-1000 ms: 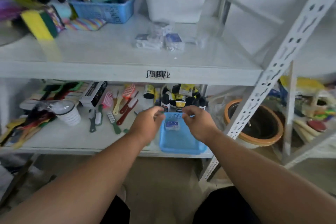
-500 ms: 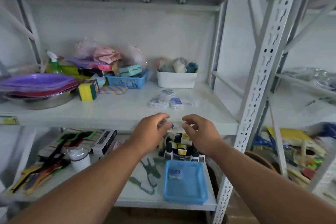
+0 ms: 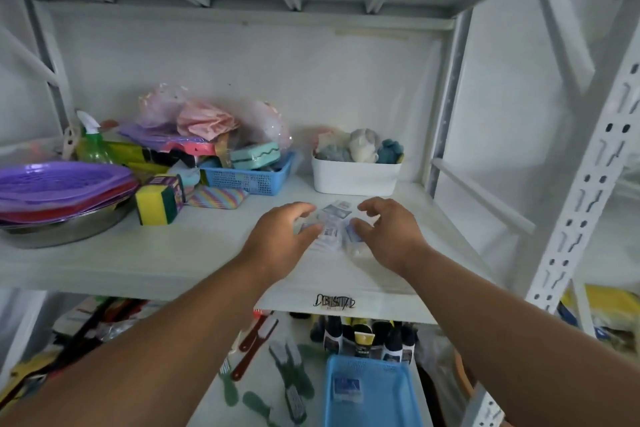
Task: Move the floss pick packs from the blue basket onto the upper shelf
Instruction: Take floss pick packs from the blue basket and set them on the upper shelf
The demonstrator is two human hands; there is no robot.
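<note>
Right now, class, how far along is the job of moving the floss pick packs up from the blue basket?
Done: several floss pick packs lie on the upper shelf. In hand: left hand and right hand hover open around that pile. Left: one pack remains in the blue basket below.

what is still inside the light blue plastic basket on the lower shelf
One small floss pick pack lies in the light blue plastic basket, near its left side. The basket's front end runs out of frame, so that part is unseen.

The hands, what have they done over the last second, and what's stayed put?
Both hands rose from the blue basket to the upper shelf; the left hand and right hand now spread open over the floss pick packs there. One pack remains in the basket.
</note>
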